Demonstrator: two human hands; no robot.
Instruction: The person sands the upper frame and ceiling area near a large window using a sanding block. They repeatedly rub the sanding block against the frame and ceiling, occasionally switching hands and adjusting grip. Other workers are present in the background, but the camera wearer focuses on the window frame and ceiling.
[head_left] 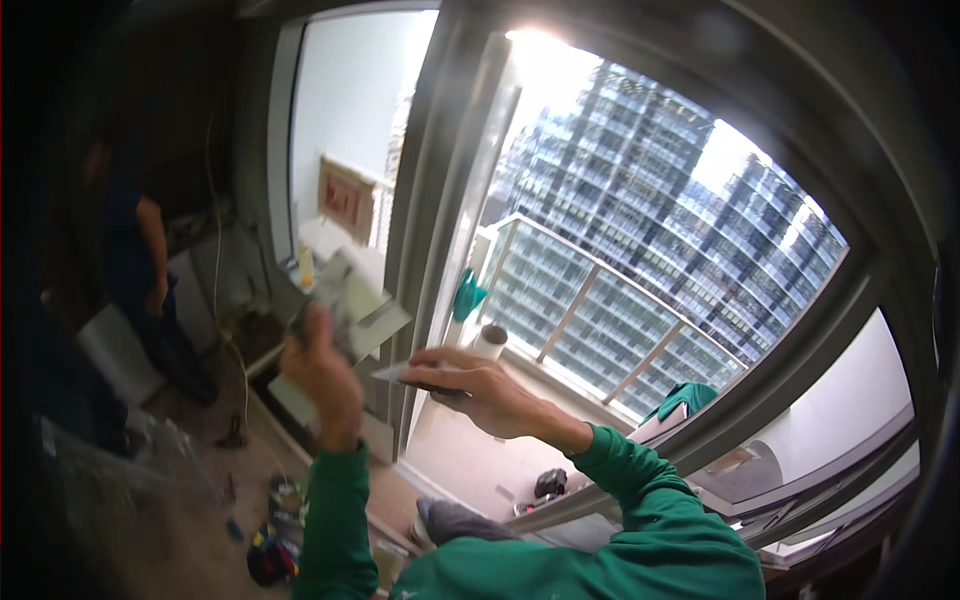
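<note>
The green sleeves [600, 540] are nearest to the camera; both forearms rise from the lower edge toward the window frame [435, 230], a grey upright post between two panes.

Beyond the fingers of both hands stands the large glass pane [640, 250], and through it a balcony railing [600, 290] and tall buildings are seen. Below the hands, on the floor, lie small tools and cans [275, 540], well apart from the fingers.

The right hand [480, 385] is the one nearer to the frame. Its fingers are curled narrow and they press on a thin flat blade, a scraper or putty knife [400, 372]. The blade sticks out from the fingertips toward the person's left, its long axis nearly level, and its tip lies just beside the post.

The left hand [320, 365] is blurred. It is closed around a flat grey board with pale paste [350, 315], which lies above and to the right of its fingers, between the left hand and the post. How firmly the fingers close I cannot tell.

The blade tip is between the two hands, near the lower edge of the board.

At far left a person [140, 270] stands, well apart.
</note>
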